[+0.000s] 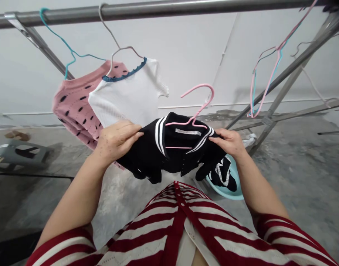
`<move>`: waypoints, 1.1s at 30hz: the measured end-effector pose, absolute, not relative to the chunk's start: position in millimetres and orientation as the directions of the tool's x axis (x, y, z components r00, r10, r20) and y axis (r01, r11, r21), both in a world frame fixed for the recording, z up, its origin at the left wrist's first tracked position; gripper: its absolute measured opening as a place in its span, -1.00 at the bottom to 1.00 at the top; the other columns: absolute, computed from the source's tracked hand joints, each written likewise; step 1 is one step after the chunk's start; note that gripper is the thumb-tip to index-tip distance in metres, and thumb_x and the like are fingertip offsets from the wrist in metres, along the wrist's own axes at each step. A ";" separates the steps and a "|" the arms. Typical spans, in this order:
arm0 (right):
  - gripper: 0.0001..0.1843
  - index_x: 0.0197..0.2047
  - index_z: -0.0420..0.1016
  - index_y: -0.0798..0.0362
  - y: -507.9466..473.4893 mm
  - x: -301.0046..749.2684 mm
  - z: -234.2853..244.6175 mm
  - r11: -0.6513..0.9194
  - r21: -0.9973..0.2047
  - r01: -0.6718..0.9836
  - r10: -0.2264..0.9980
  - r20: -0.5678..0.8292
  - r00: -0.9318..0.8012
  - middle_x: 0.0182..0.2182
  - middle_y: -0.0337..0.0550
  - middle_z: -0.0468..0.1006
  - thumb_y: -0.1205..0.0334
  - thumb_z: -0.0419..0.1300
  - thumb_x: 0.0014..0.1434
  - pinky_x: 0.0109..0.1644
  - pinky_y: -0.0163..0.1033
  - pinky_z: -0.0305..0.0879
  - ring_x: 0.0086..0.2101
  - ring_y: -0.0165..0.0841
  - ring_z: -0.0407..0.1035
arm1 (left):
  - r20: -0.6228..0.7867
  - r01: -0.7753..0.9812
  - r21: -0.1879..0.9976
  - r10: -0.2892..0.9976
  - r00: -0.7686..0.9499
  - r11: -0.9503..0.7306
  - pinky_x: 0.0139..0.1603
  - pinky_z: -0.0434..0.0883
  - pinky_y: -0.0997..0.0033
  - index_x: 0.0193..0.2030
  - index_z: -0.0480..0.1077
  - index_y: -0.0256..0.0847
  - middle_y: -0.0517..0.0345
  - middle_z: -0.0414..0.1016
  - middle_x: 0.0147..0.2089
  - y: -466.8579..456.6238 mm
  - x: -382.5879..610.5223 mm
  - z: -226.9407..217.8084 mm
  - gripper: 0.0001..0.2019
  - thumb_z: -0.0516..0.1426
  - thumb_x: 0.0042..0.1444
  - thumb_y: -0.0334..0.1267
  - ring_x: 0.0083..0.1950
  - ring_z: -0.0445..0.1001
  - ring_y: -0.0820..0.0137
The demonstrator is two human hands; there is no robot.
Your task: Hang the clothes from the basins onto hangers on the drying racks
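Between my two hands is a black top (147, 147) with a white-striped collar, spread over a pink hanger (198, 107). The hanger's hook points up and is free of the rail. My left hand (118, 140) pinches the cloth at one shoulder, thumb and fingers pressed together. At the other shoulder, near the collar, my right hand (229, 140) grips the fabric the same way. A light label shows inside the neck. Just behind my left hand hangs a white top (130, 96) with a blue ruffled neckline.
A metal rail (163, 11) runs across the top. From it hang a pink dotted sweater (77, 99) at left and pink and blue hangers (278, 55) at right. A light-blue basin (236, 194) holding dark clothing stands below my right hand. A grey stool (33, 151) is at left.
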State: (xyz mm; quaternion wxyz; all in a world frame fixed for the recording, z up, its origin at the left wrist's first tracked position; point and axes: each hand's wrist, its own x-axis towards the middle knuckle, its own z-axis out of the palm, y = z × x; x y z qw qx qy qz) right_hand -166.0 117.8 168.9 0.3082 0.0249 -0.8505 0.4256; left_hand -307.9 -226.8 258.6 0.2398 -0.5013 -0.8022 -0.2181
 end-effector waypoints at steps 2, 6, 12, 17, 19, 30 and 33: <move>-0.78 -0.33 0.58 0.03 118.1 -161.6 167.8 0.649 -0.701 -0.296 0.249 0.563 -0.788 -0.42 -0.21 0.58 0.07 0.26 0.01 -0.27 -0.25 0.39 -0.40 -0.33 0.46 | 0.594 0.924 0.141 0.717 -0.365 0.354 -0.15 0.42 0.35 -0.26 0.50 -0.11 0.12 0.55 -0.29 -225.1 -307.6 264.3 -0.79 0.07 0.15 -0.13 -0.22 0.50 0.33; -0.80 -0.35 0.58 0.00 131.0 -149.6 166.2 0.665 -0.698 -0.265 0.370 0.616 -0.696 -0.43 -0.21 0.58 0.08 0.30 -0.03 -0.29 -0.22 0.38 -0.41 -0.31 0.45 | 0.606 0.892 0.312 0.655 -0.452 0.328 0.07 0.38 0.24 -0.02 0.42 -0.10 0.07 0.52 -0.05 -242.6 -320.7 266.4 -0.69 0.12 0.11 -0.11 -0.02 0.46 0.31; -0.83 -0.39 0.59 -0.02 155.3 -136.4 164.1 0.605 -0.749 -0.270 0.518 0.628 -0.581 -0.47 -0.14 0.56 0.20 0.35 -0.15 -0.34 -0.17 0.35 -0.46 -0.28 0.42 | 0.255 0.571 0.773 0.687 -0.680 0.278 -0.26 0.50 0.28 -0.13 0.51 -0.20 0.05 0.58 -0.32 -267.9 -352.5 216.4 -0.61 0.23 -0.05 0.00 -0.27 0.52 0.27; -0.77 -0.42 0.57 -0.04 160.5 -137.5 155.1 0.589 -0.790 -0.171 0.501 0.523 -0.689 -0.50 -0.11 0.55 0.08 0.37 -0.20 -0.36 -0.14 0.36 -0.48 -0.25 0.42 | 0.494 0.546 0.835 0.355 -0.794 0.058 -0.37 0.44 0.38 -0.32 0.53 -0.22 0.12 0.52 -0.42 -266.7 -342.2 204.8 -0.74 0.24 -0.04 -0.06 -0.40 0.45 0.39; -0.78 -0.44 0.56 -0.05 159.8 -138.4 150.2 0.585 -0.801 -0.127 0.524 0.492 -0.695 -0.50 -0.11 0.55 0.06 0.37 -0.20 -0.36 -0.12 0.36 -0.48 -0.24 0.42 | 0.596 0.640 0.762 0.282 -0.751 0.094 -0.39 0.39 0.42 -0.36 0.53 -0.21 0.14 0.49 -0.43 -268.9 -332.1 211.9 -0.80 0.24 -0.02 -0.12 -0.40 0.41 0.43; -0.83 -0.44 0.57 -0.04 145.6 -141.6 154.0 0.679 -0.712 -0.179 0.547 0.653 -0.524 -0.50 -0.08 0.57 0.12 0.35 -0.17 -0.36 -0.11 0.36 -0.49 -0.23 0.43 | 0.731 0.856 0.411 0.447 -0.515 0.315 0.04 0.37 0.24 -0.12 0.46 -0.13 0.04 0.50 -0.09 -266.6 -297.5 237.1 -0.79 0.09 0.15 -0.19 -0.02 0.44 0.31; -0.85 -0.43 0.57 -0.01 125.7 -154.3 161.1 0.710 -0.664 -0.235 0.389 0.647 -0.656 -0.48 -0.15 0.57 0.10 0.30 -0.09 -0.35 -0.20 0.37 -0.47 -0.29 0.44 | 0.645 0.908 0.223 0.645 -0.410 0.355 0.06 0.36 0.23 -0.02 0.41 -0.15 0.02 0.48 -0.01 -233.0 -284.4 253.3 -0.70 0.08 0.15 -0.12 0.02 0.42 0.26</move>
